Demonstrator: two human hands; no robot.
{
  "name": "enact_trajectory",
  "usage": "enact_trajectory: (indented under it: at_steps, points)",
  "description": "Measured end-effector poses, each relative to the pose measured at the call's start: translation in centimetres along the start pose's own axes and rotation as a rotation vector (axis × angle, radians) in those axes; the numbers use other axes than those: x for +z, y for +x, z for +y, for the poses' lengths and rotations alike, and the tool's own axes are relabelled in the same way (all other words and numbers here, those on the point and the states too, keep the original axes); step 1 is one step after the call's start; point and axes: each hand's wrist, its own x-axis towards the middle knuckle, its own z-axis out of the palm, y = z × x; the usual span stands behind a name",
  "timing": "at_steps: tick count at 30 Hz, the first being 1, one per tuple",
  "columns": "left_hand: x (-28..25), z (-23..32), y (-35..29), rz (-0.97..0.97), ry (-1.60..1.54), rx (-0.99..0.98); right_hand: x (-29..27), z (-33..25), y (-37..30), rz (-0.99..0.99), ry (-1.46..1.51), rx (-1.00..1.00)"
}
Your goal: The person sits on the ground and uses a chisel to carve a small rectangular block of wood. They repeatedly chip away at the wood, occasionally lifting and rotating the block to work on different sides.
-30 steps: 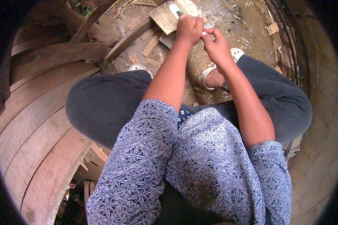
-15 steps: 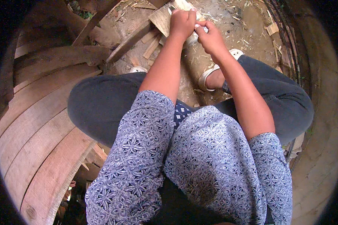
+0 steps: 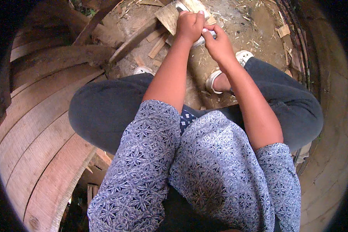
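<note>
My left hand (image 3: 189, 28) is closed in a fist at the top of the view, thumb pointing away from me. A small dark tip pokes out beyond its knuckles; the rest of what it grips is hidden. Against its right side, my right hand (image 3: 219, 44) is closed with the thumb pressed on the bent forefinger. Whatever is pinched there is too small or hidden to name. A pale wooden board (image 3: 167, 18) lies just left of the fists, and light wood (image 3: 194, 5) shows beyond them. Something whitish (image 3: 199, 41) lies beneath the hands.
Wood shavings (image 3: 255, 38) litter the brown ground. Wooden offcuts (image 3: 157, 47) lie left of my hands. Weathered planks (image 3: 38, 131) line the left side, and dark cables (image 3: 303, 58) run along the right. My knees are bent outward, with white shoes (image 3: 214, 82) between them.
Both hands have shifted slightly to the right and down in the picture, staying together. The surroundings have moved a little with the view. The grip of each hand looks the same.
</note>
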Motion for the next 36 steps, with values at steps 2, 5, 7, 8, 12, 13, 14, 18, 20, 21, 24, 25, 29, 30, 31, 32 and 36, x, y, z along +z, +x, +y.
enact_trajectory:
  at_steps: [2, 5, 7, 8, 12, 13, 14, 18, 20, 21, 24, 25, 29, 30, 31, 32, 36]
  points:
    - [0.0, -0.8, 0.1, -0.002, 0.004, -0.019, 0.3, -0.2, 0.3, 0.008, -0.024, -0.033]
    - [0.0, -1.9, 0.7, 0.003, 0.033, -0.044, 0.6, -0.4, 1.1, 0.019, -0.049, -0.076]
    - [-0.3, -1.8, 0.8, -0.041, 0.024, -0.058, 0.8, -0.5, 1.4, 0.004, -0.044, -0.041]
    - [-0.2, -1.9, 0.8, -0.032, 0.045, -0.052, 0.6, -0.6, 1.6, 0.007, -0.044, -0.027]
    - [0.1, -1.0, 0.0, -0.037, 0.059, -0.077, 0.6, 0.3, 0.6, 0.011, 0.064, -0.058]
    - [0.3, -0.5, -0.2, -0.041, 0.042, -0.1, 0.3, 0.6, 0.3, 0.003, 0.089, -0.043]
    - [0.5, -0.2, -0.6, -0.044, 0.019, -0.131, 0.2, 0.8, 0.1, 0.006, 0.076, -0.054]
    - [0.5, -0.4, -1.0, 0.009, 0.032, -0.071, 0.4, 1.3, -0.5, 0.036, -0.047, -0.131]
    - [0.5, -0.6, -1.1, -0.033, -0.018, -0.097, 0.5, 1.2, -0.7, 0.047, -0.086, -0.118]
    - [0.4, -0.6, -1.0, -0.054, -0.043, -0.11, 0.6, 1.1, -0.7, 0.051, -0.087, -0.12]
    - [0.3, -1.1, -0.7, -0.026, -0.035, -0.084, 0.8, 0.7, -0.7, 0.059, -0.076, -0.138]
    - [0.2, -1.3, -0.6, -0.035, -0.021, -0.081, 0.9, 0.6, -0.5, 0.061, -0.064, -0.15]
    - [-0.4, -2.3, 0.9, -0.063, 0.037, -0.09, 1.9, 0.1, 0.8, 0.08, -0.013, -0.186]
    - [-0.6, -2.5, 1.0, -0.065, 0.055, -0.102, 2.0, 0.0, 0.9, 0.072, -0.01, -0.18]
    - [-0.8, -2.6, 0.9, -0.068, 0.064, -0.138, 2.0, -0.2, 0.9, 0.063, -0.006, -0.175]
    - [-0.7, -2.2, 1.1, -0.076, 0.064, -0.165, 1.8, -0.2, 1.1, 0.068, -0.006, -0.169]
    - [-0.2, -1.0, 0.3, -0.088, 0.07, -0.215, 1.2, 0.7, 0.5, 0.049, 0.015, -0.157]
